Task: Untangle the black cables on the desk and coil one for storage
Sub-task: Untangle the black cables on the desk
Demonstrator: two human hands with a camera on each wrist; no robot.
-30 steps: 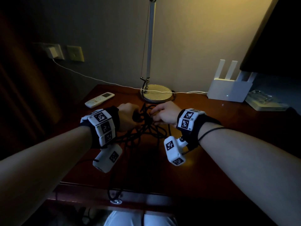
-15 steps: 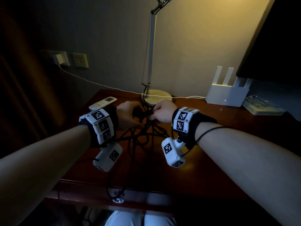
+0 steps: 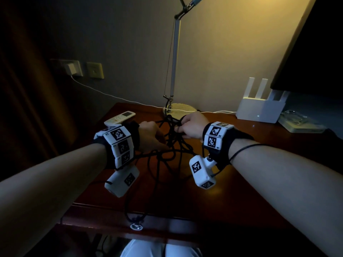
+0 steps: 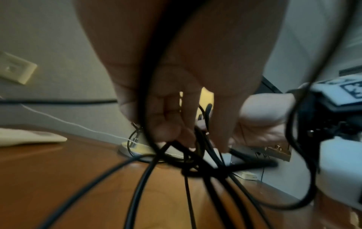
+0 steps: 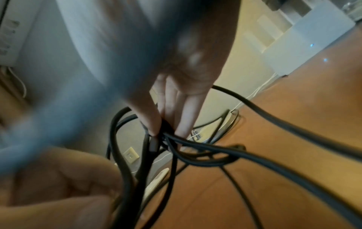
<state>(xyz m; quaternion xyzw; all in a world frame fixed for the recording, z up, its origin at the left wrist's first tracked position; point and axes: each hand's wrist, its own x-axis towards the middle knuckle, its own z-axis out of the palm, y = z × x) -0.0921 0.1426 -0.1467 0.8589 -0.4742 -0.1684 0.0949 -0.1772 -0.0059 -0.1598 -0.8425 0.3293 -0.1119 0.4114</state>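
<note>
Both hands grip a knot of black cables raised just above a wooden desk: the right hand pinches strands between thumb and fingers, and the left hand curls its fingers around others. Loose loops trail from the knot across the desk and over its near edge. Farther back sit a white remote, a lamp base and a white router.
</note>
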